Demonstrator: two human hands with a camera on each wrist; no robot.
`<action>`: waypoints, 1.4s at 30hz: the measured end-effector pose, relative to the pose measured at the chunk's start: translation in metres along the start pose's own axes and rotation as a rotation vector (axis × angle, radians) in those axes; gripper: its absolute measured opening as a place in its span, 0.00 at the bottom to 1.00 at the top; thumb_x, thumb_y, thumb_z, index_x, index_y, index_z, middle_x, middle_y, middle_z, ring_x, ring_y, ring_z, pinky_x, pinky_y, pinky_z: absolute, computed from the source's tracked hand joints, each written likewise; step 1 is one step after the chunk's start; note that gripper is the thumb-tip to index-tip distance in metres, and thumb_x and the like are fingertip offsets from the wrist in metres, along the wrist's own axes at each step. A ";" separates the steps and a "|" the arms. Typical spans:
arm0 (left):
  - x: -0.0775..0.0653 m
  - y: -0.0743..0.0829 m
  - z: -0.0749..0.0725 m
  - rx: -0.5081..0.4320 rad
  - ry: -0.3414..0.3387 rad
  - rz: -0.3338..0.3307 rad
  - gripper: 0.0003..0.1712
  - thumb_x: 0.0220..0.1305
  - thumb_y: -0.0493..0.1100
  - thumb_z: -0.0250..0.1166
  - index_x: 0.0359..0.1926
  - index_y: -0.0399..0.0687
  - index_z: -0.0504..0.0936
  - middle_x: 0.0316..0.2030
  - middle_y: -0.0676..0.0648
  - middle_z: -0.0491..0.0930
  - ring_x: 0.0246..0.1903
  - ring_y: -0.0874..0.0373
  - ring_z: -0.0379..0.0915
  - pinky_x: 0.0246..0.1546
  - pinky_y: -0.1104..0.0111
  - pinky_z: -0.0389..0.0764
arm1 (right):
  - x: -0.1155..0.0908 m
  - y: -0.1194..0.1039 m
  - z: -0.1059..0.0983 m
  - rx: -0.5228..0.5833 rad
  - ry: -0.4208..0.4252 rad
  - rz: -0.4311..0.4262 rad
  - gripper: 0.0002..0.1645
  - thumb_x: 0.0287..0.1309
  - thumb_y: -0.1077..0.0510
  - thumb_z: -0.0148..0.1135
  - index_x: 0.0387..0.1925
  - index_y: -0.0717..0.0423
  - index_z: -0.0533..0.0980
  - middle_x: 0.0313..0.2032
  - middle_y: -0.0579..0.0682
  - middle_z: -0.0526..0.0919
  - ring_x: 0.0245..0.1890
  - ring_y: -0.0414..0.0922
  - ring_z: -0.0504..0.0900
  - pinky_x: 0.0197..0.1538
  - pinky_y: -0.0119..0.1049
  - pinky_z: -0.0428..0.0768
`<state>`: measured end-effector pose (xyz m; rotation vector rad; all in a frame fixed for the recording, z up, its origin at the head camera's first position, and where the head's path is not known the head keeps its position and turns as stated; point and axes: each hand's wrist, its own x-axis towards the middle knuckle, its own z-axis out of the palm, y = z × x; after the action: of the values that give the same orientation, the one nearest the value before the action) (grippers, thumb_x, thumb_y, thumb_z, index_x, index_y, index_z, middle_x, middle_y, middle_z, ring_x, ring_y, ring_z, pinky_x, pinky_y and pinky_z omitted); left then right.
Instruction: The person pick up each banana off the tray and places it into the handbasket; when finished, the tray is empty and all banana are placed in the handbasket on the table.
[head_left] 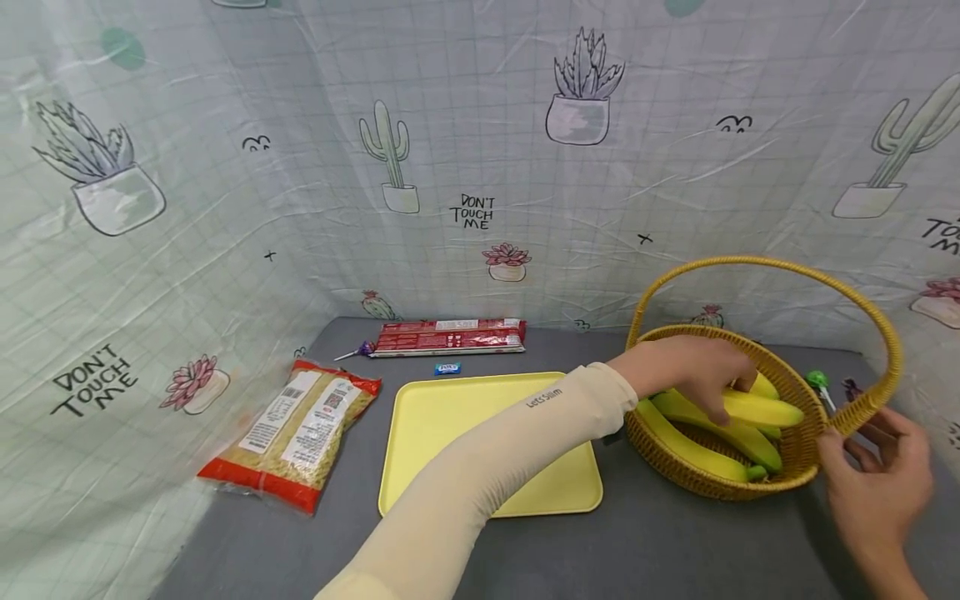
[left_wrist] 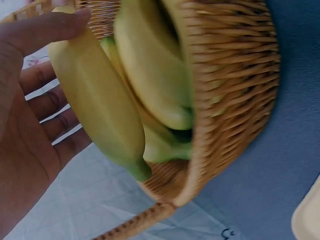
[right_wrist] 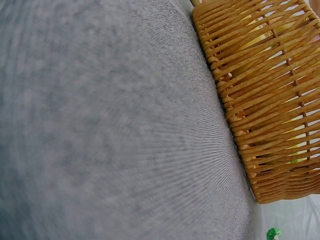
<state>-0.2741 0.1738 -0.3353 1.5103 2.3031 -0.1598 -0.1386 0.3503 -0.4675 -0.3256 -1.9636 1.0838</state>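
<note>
My left hand point(head_left: 693, 371) reaches over the wicker basket point(head_left: 678, 475) and grips a yellow banana point(head_left: 765, 409) between thumb and fingers. In the left wrist view, this banana point(left_wrist: 97, 95) has its green tip hanging downward, beside other bananas point(left_wrist: 152, 65) lying in the basket. My right hand point(head_left: 877, 479) holds the basket at its right side, where the arched handle point(head_left: 757, 261) meets the rim, thumb in front and fingers curled behind. The right wrist view shows the woven basket wall point(right_wrist: 280, 110), but the right hand itself is not visible there.
A yellow tray point(head_left: 427, 417) lies left of the basket, partly under my left sleeve. Farther left is a red-and-clear food bag point(head_left: 300, 429). Behind are a red packet point(head_left: 450, 339), a purple lollipop point(head_left: 365, 348) and a small blue wrapped piece point(head_left: 447, 368). A green lollipop point(head_left: 817, 381) lies right of the basket.
</note>
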 end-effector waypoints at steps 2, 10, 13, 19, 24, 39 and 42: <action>0.003 0.001 0.006 0.014 -0.029 -0.025 0.23 0.70 0.60 0.70 0.55 0.58 0.74 0.45 0.58 0.69 0.36 0.66 0.58 0.39 0.74 0.59 | 0.000 0.000 0.000 0.002 0.001 -0.002 0.35 0.64 0.71 0.59 0.72 0.50 0.71 0.57 0.30 0.72 0.54 0.32 0.75 0.53 0.21 0.74; 0.007 0.007 0.020 0.022 -0.092 -0.070 0.29 0.66 0.60 0.74 0.63 0.63 0.75 0.53 0.62 0.74 0.44 0.67 0.66 0.45 0.75 0.66 | 0.000 0.001 -0.002 0.003 -0.002 -0.027 0.35 0.64 0.71 0.59 0.72 0.52 0.71 0.57 0.28 0.71 0.54 0.32 0.75 0.52 0.21 0.74; 0.006 0.010 0.019 0.007 -0.106 -0.062 0.29 0.65 0.59 0.75 0.63 0.64 0.76 0.56 0.63 0.74 0.48 0.69 0.68 0.49 0.75 0.69 | -0.001 0.001 -0.001 0.007 -0.001 -0.017 0.36 0.64 0.71 0.59 0.72 0.51 0.71 0.57 0.29 0.71 0.54 0.32 0.75 0.52 0.21 0.74; -0.001 0.009 0.004 0.002 -0.085 -0.044 0.30 0.68 0.58 0.72 0.67 0.62 0.75 0.61 0.63 0.72 0.52 0.69 0.68 0.53 0.76 0.69 | -0.003 0.000 -0.001 -0.002 -0.006 -0.017 0.35 0.65 0.70 0.58 0.72 0.50 0.70 0.57 0.28 0.70 0.54 0.30 0.74 0.54 0.21 0.74; -0.005 0.007 -0.003 -0.005 -0.076 -0.036 0.30 0.70 0.59 0.70 0.68 0.62 0.75 0.60 0.61 0.73 0.49 0.68 0.68 0.51 0.75 0.69 | -0.002 0.001 -0.001 -0.007 0.000 -0.014 0.35 0.65 0.70 0.58 0.72 0.51 0.70 0.57 0.27 0.70 0.53 0.30 0.74 0.54 0.21 0.74; -0.058 0.011 0.007 0.044 0.161 0.120 0.35 0.73 0.63 0.65 0.75 0.61 0.70 0.63 0.58 0.72 0.58 0.70 0.69 0.59 0.78 0.65 | 0.001 -0.005 -0.005 0.025 0.014 -0.004 0.33 0.65 0.70 0.60 0.71 0.53 0.72 0.56 0.30 0.72 0.54 0.31 0.75 0.53 0.22 0.75; -0.084 0.006 0.013 0.119 0.280 0.131 0.37 0.73 0.64 0.63 0.77 0.62 0.68 0.63 0.58 0.71 0.56 0.67 0.68 0.61 0.75 0.63 | 0.001 -0.003 -0.004 0.025 0.013 0.023 0.33 0.65 0.70 0.60 0.71 0.53 0.72 0.57 0.32 0.73 0.54 0.32 0.76 0.54 0.22 0.75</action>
<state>-0.2359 0.0999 -0.3154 1.8410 2.4322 -0.0527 -0.1354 0.3509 -0.4634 -0.3420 -1.9375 1.1167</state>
